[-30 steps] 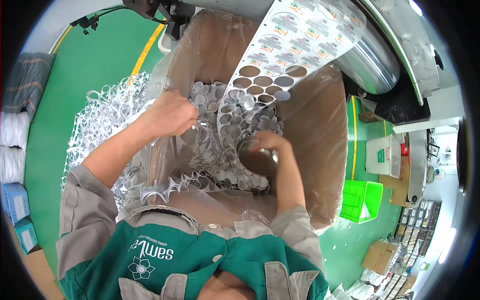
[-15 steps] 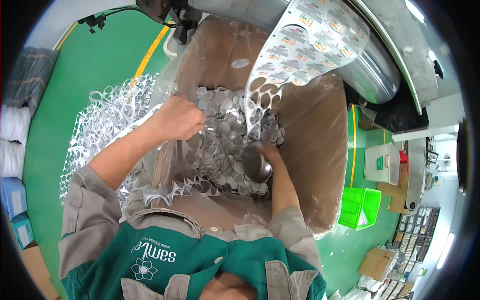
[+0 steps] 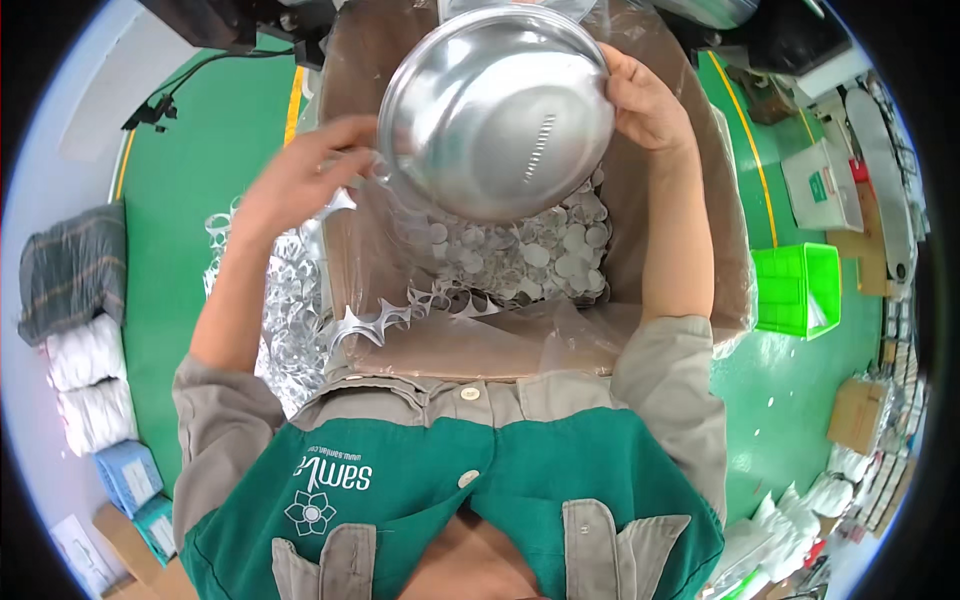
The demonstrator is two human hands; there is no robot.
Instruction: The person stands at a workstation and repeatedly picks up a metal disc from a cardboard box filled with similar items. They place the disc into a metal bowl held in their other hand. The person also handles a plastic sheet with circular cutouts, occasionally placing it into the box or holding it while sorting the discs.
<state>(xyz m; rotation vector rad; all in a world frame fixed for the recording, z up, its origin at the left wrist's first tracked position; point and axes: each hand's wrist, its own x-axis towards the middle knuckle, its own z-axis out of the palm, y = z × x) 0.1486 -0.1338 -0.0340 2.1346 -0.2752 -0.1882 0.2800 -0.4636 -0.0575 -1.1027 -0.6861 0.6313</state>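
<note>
A shiny steel bowl (image 3: 500, 120), tilted with its underside toward me, is held up over a brown carton (image 3: 680, 250) lined with clear plastic. My right hand (image 3: 650, 100) grips its right rim, thumb in view. My left hand (image 3: 310, 175), slightly blurred, is at the bowl's left side with its fingers stretched and apart; whether they touch the rim I cannot tell. Below the bowl, many thin round silvery discs (image 3: 540, 250) lie in the carton. A strip of punched-out foil web (image 3: 370, 325) hangs over the carton's near-left edge.
Scrap foil webbing (image 3: 285, 330) is heaped left of the carton. Dark machine parts (image 3: 240, 20) reach in at the top. On the right stand a bright green crate (image 3: 795, 290) and a white bin (image 3: 822, 185). Folded cloth (image 3: 75, 265) and white bundles (image 3: 95, 370) are at the left.
The bowl has risen from the discs in my right hand and now faces me underside first. My left hand has moved up from the carton's left edge, its fingers opening. The view has shifted.
</note>
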